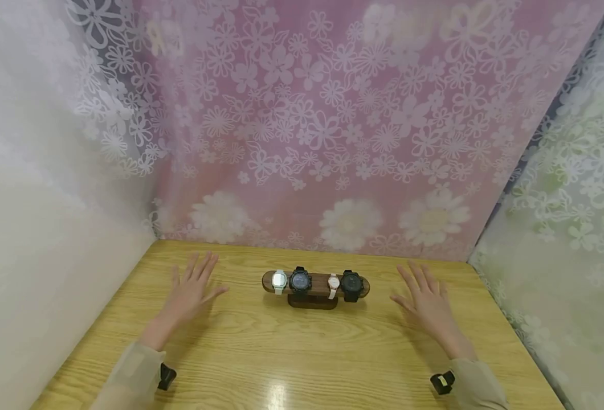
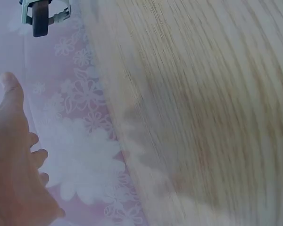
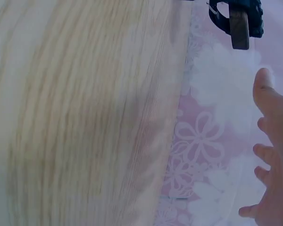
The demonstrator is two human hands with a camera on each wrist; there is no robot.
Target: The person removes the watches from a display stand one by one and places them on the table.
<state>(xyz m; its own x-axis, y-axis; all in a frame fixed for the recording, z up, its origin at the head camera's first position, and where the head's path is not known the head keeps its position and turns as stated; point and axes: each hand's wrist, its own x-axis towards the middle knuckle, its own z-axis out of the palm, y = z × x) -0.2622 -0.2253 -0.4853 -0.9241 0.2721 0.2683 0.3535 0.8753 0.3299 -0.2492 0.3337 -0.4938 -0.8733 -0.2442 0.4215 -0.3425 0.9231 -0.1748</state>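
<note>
four watches (image 1: 300, 281), one watch stand (image 1: 312, 304), two hands (image 1: 186, 296), two wrist cameras (image 1: 166, 377), one table (image 1: 302, 347)

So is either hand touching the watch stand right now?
No, the left hand and right hand are on opposite sides of the watch stand, with tabletop showing in the gaps.

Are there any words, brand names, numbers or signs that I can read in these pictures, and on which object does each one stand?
None can be read in any view.
Pale watch: face too small to read.
Left black watch: dial markings too small.
Small white-strapped watch: dial too small.
Right black watch: dial too small and dark.
Curtain: flower patterns, no legible lettering.
</note>
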